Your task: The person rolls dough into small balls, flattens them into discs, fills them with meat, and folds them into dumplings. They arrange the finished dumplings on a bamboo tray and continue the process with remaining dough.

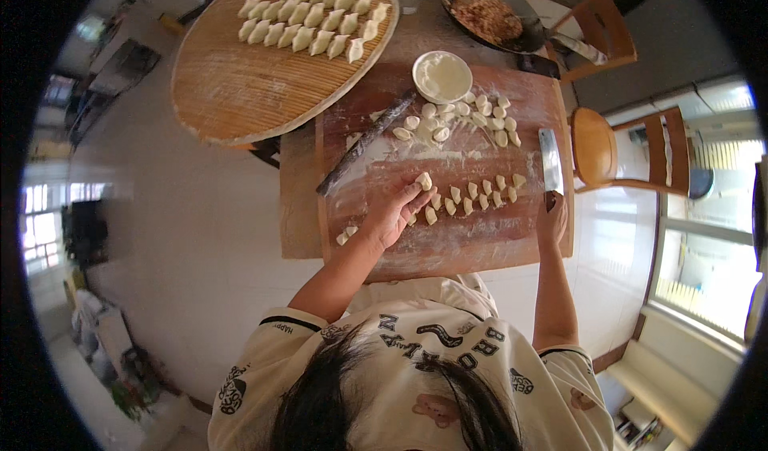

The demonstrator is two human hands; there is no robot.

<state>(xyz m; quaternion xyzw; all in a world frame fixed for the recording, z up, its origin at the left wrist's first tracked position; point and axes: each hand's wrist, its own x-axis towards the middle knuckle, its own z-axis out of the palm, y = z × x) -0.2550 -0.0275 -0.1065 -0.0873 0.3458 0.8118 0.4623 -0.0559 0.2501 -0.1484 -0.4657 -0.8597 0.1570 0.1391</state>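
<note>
My left hand (393, 211) pinches a small piece of dough (424, 180) between thumb and fingers, just above the floured wooden board (414, 250). Two rows of cut dough pieces (468, 207) run to the right of that hand. At the board's right edge, my right hand (552, 217) is closed around the dark handle of a cleaver (550, 160), whose blade points away from me and seems to lie flat. Farther back, rounded dough pieces (462, 109) are scattered over loose flour. A couple of dough bits (347, 235) lie at the board's near left.
A dark rolling pin (366, 142) lies slantwise on the board's left. Behind the dough stands a white bowl of flour (443, 77). A round slatted tray (240, 91) carries rows of dumplings (306, 19). A pan of filling (489, 16) sits back right, near wooden chairs (594, 142).
</note>
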